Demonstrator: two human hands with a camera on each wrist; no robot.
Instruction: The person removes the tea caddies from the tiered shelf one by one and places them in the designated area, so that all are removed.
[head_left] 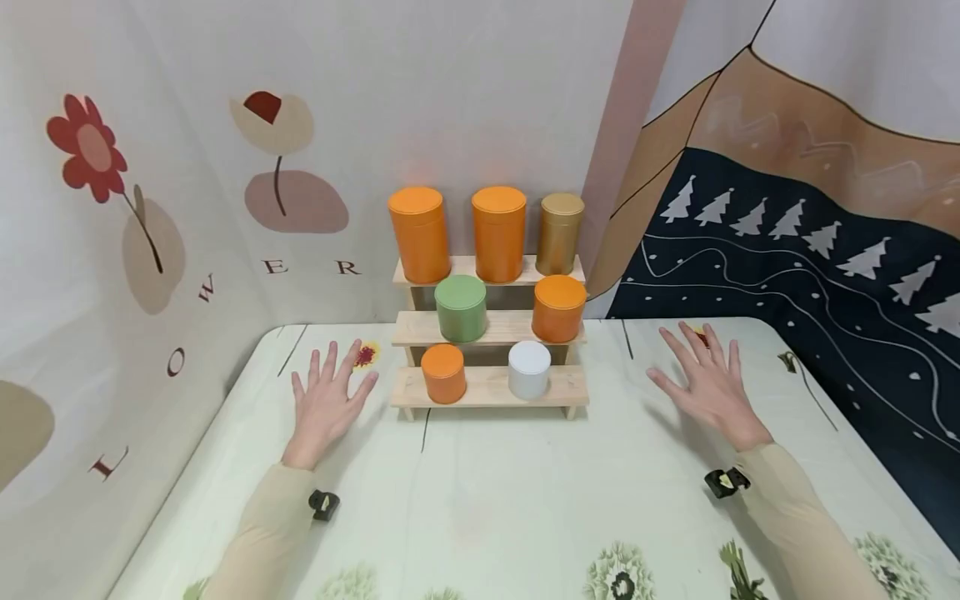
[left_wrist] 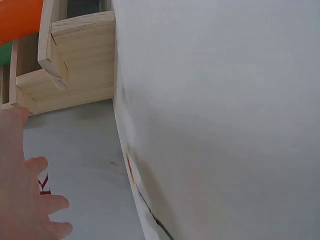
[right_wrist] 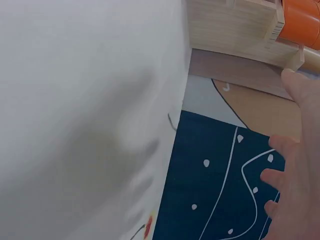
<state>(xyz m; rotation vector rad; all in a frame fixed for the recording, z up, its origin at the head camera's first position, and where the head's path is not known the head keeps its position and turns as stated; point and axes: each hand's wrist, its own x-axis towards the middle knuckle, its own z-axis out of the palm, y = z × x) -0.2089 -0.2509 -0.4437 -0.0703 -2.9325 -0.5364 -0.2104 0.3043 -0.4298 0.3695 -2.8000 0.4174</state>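
A three-step wooden rack stands on the table between my hands. Its top step bears two tall orange canisters and a gold canister. On the middle step are a green canister and an orange one; a small orange canister and a white canister stand on the lowest. Left of the rack, my left hand has its fingers spread and holds nothing. My right hand, also spread and holding nothing, is to the rack's right. Both appear above the cloth, apart from the rack.
A white cloth with printed flowers covers the table. Behind hangs a pale curtain with flower shapes and letters. To the right is a dark blue printed cloth with white trees. Each wrist wears a small black camera.
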